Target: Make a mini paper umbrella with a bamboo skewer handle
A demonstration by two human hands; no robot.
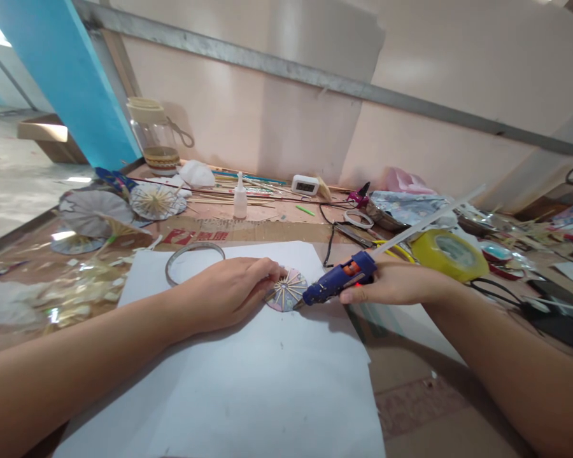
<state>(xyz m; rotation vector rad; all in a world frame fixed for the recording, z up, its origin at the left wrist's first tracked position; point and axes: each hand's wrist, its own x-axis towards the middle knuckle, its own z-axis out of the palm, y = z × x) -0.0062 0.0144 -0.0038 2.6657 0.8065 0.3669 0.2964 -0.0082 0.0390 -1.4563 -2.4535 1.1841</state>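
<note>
With its ribs (284,298) already laid, we gripped the paper disc (297,280) in our left hand (233,289) and the blue glue gun (332,283) in our right hand (396,281), gluing seemingly unfinished.

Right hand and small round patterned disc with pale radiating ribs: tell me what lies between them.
In the head view, the dark-blue plastic glue gun, held by the right hand, sits between it and the disc.
</note>
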